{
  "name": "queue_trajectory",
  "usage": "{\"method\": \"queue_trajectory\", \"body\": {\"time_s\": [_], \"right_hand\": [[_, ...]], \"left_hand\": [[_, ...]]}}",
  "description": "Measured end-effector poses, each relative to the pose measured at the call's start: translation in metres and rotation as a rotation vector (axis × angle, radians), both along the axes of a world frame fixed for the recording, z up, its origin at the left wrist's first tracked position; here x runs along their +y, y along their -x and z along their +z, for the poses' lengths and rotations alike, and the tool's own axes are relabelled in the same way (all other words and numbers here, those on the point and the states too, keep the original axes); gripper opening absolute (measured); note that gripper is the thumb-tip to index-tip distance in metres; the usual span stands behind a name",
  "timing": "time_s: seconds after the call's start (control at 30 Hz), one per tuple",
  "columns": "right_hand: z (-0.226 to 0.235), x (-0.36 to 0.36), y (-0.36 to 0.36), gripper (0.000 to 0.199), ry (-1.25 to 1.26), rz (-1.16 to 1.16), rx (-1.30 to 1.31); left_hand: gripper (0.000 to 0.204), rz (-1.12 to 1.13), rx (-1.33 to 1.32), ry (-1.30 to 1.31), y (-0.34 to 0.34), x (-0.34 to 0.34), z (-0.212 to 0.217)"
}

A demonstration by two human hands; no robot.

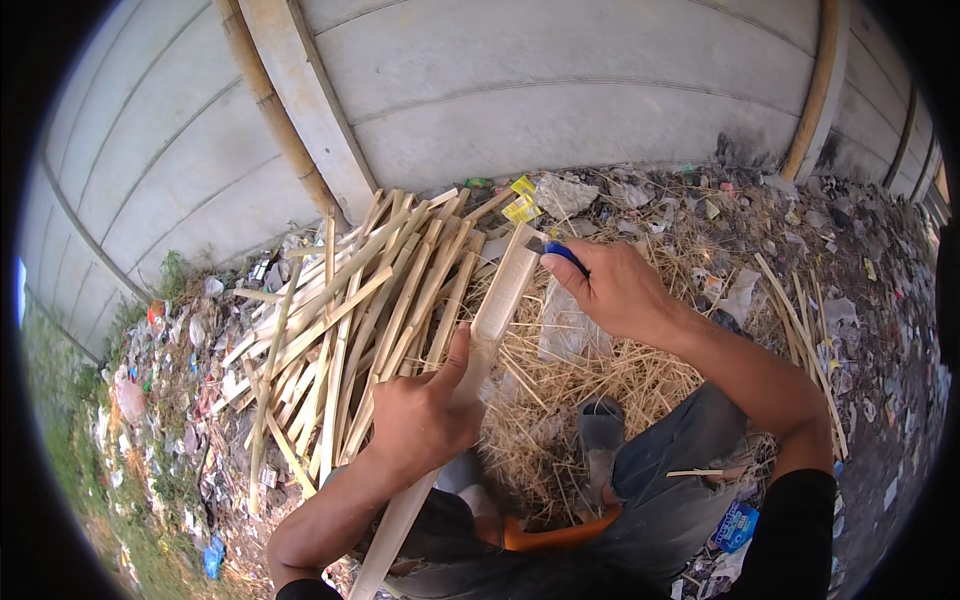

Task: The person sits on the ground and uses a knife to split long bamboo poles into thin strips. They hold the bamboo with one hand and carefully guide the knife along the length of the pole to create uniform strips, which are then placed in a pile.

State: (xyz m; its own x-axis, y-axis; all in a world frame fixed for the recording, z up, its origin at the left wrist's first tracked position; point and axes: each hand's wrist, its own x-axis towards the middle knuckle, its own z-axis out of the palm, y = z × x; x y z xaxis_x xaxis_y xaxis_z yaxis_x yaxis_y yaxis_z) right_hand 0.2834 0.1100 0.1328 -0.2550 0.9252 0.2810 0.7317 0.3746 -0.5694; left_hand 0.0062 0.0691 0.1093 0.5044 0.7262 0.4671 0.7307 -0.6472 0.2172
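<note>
A long split length of pale bamboo (508, 285) slants from beside my left thigh up and away in front of me, its hollow inner face showing. My left hand (425, 420) is closed round its middle, thumb lying along the edge. At its far end, my right hand (620, 290) grips a blue-handled knife (567, 256). The short visible part of the blade meets the bamboo's tip; my fingers hide most of the handle. Just beyond my left hand lies a heap of split bamboo strips (350, 310).
Bamboo shavings (640, 375) cover the ground around my shoe (601, 424). A few loose strips (800, 335) lie on the right. Litter is strewn on both sides, with a pale stone (566, 196) near the grey panel wall (580, 100). Upright bamboo poles (275, 110) stand against the wall.
</note>
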Motion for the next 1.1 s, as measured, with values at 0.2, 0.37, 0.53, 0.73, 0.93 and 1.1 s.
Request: {"method": "queue_trajectory", "body": {"time_s": [0.2,0.37,0.53,0.73,0.93,1.1], "right_hand": [[-0.022,-0.020,0.012,0.049,-0.201,0.171,-0.117],[0.006,0.035,-0.053,0.053,-0.231,-0.246,0.100],[0.010,-0.008,-0.017,0.056,-0.158,0.016,0.104],[-0.003,-0.019,0.008,0.050,-0.157,0.106,-0.077],[0.001,-0.022,0.009,0.049,-0.163,0.161,-0.063],[0.006,-0.003,-0.003,0.055,-0.096,0.036,0.065]], "left_hand": [[0.078,-0.010,0.003,0.010,-0.005,-0.003,0.007],[0.079,-0.055,-0.037,0.056,0.003,-0.008,0.006],[0.081,-0.044,-0.133,0.318,0.007,0.000,0.015],[0.083,-0.128,-0.365,0.608,0.003,0.009,0.017],[0.080,-0.208,-0.473,0.789,0.009,0.011,0.004],[0.073,-0.247,-0.591,0.900,0.013,0.020,-0.008]]}}
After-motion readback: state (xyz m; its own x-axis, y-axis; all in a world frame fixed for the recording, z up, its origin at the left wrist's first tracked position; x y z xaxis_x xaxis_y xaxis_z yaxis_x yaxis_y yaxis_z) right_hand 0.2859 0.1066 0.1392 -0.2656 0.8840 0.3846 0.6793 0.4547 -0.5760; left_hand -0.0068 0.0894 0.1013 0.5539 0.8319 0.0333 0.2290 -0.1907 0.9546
